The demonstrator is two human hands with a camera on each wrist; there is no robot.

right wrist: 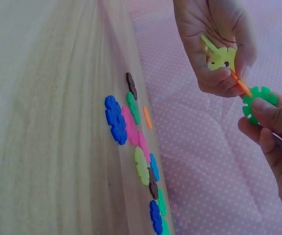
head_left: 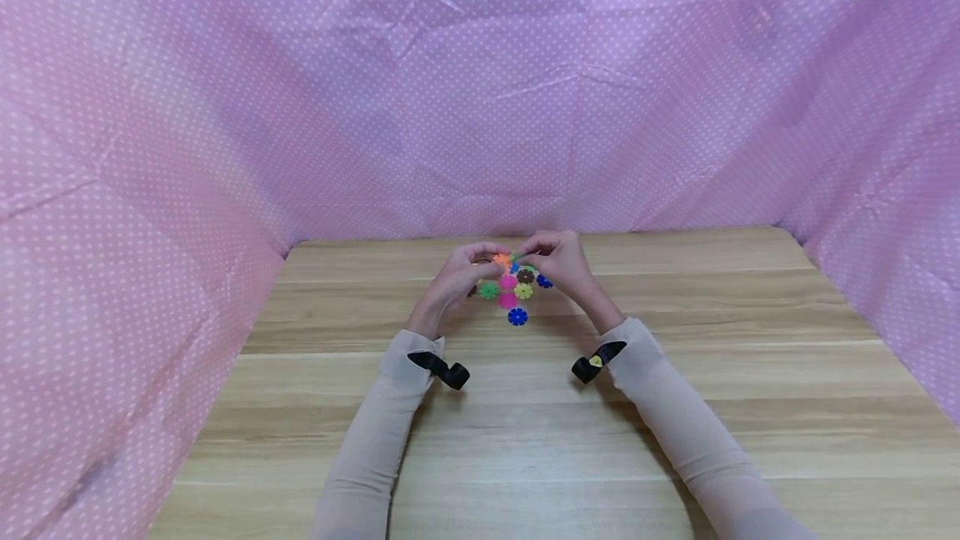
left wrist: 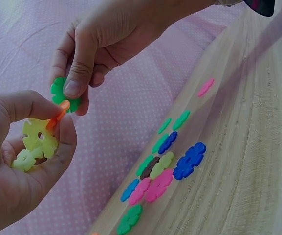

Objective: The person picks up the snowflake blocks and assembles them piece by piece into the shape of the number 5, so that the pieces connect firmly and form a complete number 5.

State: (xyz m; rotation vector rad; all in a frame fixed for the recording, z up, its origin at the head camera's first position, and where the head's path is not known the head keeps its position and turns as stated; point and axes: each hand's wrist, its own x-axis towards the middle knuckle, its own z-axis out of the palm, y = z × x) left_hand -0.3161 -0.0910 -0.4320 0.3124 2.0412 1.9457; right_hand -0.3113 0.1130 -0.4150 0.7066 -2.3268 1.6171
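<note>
Above the far part of the table, my left hand [head_left: 459,277] grips yellow notched plastic discs [left wrist: 39,138] joined to an orange notched disc [left wrist: 57,116], which stands edge-on between thumb and forefinger. My right hand [head_left: 561,263] pinches a green notched disc [right wrist: 259,104] between thumb and fingers. In both wrist views the green disc's edge meets the orange one; how deep the slots fit together cannot be told. Under the hands lie loose discs, among them a large blue disc [left wrist: 189,161], a pink disc [left wrist: 159,185] and a pale yellow disc [right wrist: 141,166].
Further loose pieces on the wooden table [head_left: 495,440] include a brown disc [right wrist: 131,85], a separate orange disc [right wrist: 147,117] and a lone pink disc [left wrist: 206,87]. Pink dotted cloth [head_left: 480,107] hangs behind the table and along both sides. Each wrist carries a black strap-on camera.
</note>
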